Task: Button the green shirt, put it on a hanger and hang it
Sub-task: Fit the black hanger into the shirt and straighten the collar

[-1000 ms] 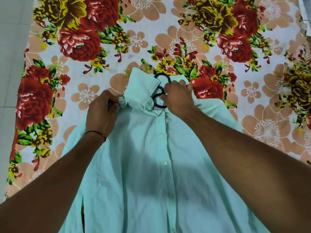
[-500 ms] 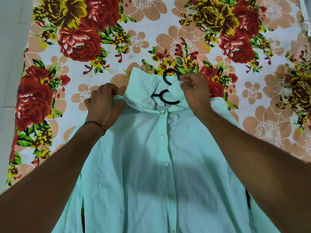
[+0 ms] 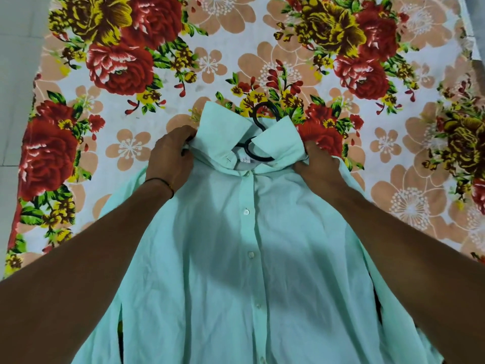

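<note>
Two-handed hold at the neck of the green shirt [image 3: 236,271]: grips bunched cloth against the left end of the collar [image 3: 225,130] with the left hand [image 3: 170,158], fingers curled round it, and grips the shoulder cloth just beside the collar's right end with the right hand [image 3: 319,165], fingers tucked into the fabric. Has the shirt lying front-up on the floral bedsheet [image 3: 131,74], collar farthest away, tails running off the near edge of view. Shows the placket closed as far down as visible, white buttons [image 3: 246,212] done up in a line. Shows the black hanger [image 3: 258,156] already inside: hook and a loop of its neck poking out between the raised collar wings, arms hidden under the cloth.

Looks like the hanger step, close to done: settling the shoulders over the hidden arms. Probably calls next for freeing one hand to take the hook, then lifting with the garment balanced so neither shoulder slips off. May need the collar folded down first, since the right wing lies across the hanger's neck and partly covers it.

Around: pale floor tiles [image 3: 15,74] along the left edge beside the sheet, a dark thread band [image 3: 164,183] on the left wrist, a small white label [image 3: 245,160] inside the neck. Finds no rail, peg or rod anywhere in view, so cannot tell where the hanging is to happen. Notes shadow from the arms across the shirt front, hiding nothing that matters.
</note>
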